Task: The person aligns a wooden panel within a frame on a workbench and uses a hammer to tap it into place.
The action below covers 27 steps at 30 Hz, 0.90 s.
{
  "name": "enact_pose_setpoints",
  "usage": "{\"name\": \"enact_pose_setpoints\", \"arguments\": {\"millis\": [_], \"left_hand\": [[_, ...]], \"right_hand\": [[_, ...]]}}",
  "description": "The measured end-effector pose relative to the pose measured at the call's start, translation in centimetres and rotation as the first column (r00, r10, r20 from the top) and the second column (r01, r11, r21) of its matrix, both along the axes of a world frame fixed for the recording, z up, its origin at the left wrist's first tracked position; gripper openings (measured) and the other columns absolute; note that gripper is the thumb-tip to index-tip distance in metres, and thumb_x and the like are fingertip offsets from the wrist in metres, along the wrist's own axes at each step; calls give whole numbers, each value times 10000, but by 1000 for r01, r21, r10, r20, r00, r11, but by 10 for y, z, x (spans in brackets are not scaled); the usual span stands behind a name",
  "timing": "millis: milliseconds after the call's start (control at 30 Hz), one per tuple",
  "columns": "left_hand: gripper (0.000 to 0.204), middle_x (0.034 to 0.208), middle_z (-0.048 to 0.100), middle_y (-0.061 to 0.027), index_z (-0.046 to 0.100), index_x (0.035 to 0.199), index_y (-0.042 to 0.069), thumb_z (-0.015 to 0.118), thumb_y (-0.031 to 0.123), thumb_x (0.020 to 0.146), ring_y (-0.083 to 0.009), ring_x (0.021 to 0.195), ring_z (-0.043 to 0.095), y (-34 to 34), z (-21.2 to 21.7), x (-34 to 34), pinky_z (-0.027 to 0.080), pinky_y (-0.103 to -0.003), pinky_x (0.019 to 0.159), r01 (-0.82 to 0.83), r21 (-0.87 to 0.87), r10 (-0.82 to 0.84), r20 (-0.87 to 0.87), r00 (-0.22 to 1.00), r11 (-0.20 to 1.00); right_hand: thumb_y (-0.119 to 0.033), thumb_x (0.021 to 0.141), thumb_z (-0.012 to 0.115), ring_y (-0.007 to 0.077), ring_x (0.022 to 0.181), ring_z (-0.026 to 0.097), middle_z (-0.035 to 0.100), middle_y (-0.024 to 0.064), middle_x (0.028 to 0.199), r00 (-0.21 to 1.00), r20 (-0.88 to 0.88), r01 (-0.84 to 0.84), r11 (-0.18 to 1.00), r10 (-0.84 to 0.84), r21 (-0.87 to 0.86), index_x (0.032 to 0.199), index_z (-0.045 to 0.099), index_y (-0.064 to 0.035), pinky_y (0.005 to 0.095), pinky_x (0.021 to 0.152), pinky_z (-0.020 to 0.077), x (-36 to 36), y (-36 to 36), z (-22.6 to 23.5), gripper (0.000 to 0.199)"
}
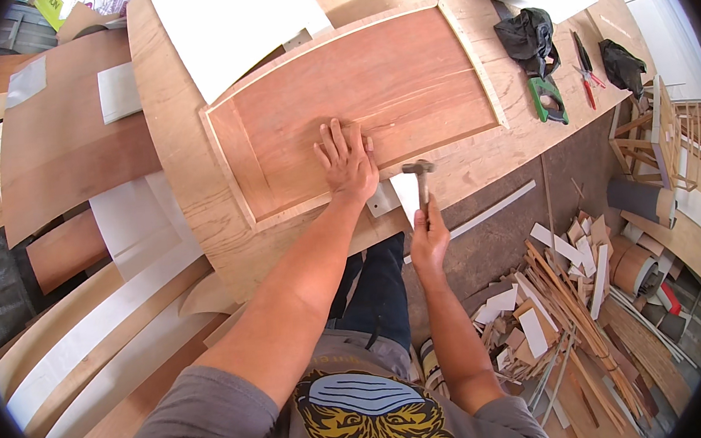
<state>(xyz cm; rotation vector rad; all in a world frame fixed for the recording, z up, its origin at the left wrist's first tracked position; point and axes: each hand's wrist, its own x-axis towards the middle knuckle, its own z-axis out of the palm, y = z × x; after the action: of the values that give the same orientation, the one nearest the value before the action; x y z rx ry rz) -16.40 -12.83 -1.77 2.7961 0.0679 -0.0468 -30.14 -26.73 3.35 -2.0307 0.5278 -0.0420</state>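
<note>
Your left hand [347,162] lies flat near the centre of the frame, fingers [335,137] spread and pressed on the lower edge of the reddish wood panel [373,92], which sits on the plywood bench [186,150] with its long axis running from lower left to upper right of the picture. A pale trim strip [469,50] borders the panel. Your right hand [429,241] is just below and to the right of the left one, its fingers wrapped shut around the handle of a hammer [421,181]. The handle stands nearly upright in the frame, and the head sits just above the bench's near edge, right beside your left hand's wrist. The hammer head lies to the right of the flat hand and a little lower in the frame, over the panel's near border, so the right hand alone carries the tool while the left pins the panel. I cannot tell whether a nail sits under the head. A green-handled saw [548,100] and red pliers [586,73] lie well apart at the upper right.
</note>
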Motion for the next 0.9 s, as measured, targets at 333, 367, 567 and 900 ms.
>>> {"name": "enact_pose_setpoints", "arguments": {"millis": [333,367,567,900], "left_hand": [[559,1717,213,-255,354,1586,144,506,332,1083,-484,1599,160,4,-5,0,144,-695,1253,5,6,-5,-11,1000,1000],[559,1717,213,-255,354,1586,144,506,332,1083,-484,1599,160,3,-4,1,144,-695,1253,4,4,-4,-11,1000,1000],[600,1723,204,-253,346,1594,148,546,296,1048,-481,1606,143,1,3,1,141,-693,1257,4,-11,-4,-45,999,1000],[604,1739,182,-234,332,1617,163,517,312,1061,-458,1620,116,3,-4,3,111,-674,1277,-10,7,11,-95,995,1000]], "right_hand": [[-87,1039,631,464,962,726,731,296,1082,996,41,-72,976,82,-204,1470,588,13,482,846,571,-2,-1,-1,445],[-88,1037,632,468,946,724,731,294,1068,993,72,-80,973,98,-216,1486,574,7,491,837,571,-3,-2,0,462],[-113,1035,639,461,895,720,725,283,1060,988,24,-141,947,155,-290,1507,570,-30,512,782,571,-3,1,-3,484],[-122,1012,676,347,735,702,693,150,903,971,99,-147,871,217,-469,1493,610,-90,460,641,577,-3,0,6,487]]}}
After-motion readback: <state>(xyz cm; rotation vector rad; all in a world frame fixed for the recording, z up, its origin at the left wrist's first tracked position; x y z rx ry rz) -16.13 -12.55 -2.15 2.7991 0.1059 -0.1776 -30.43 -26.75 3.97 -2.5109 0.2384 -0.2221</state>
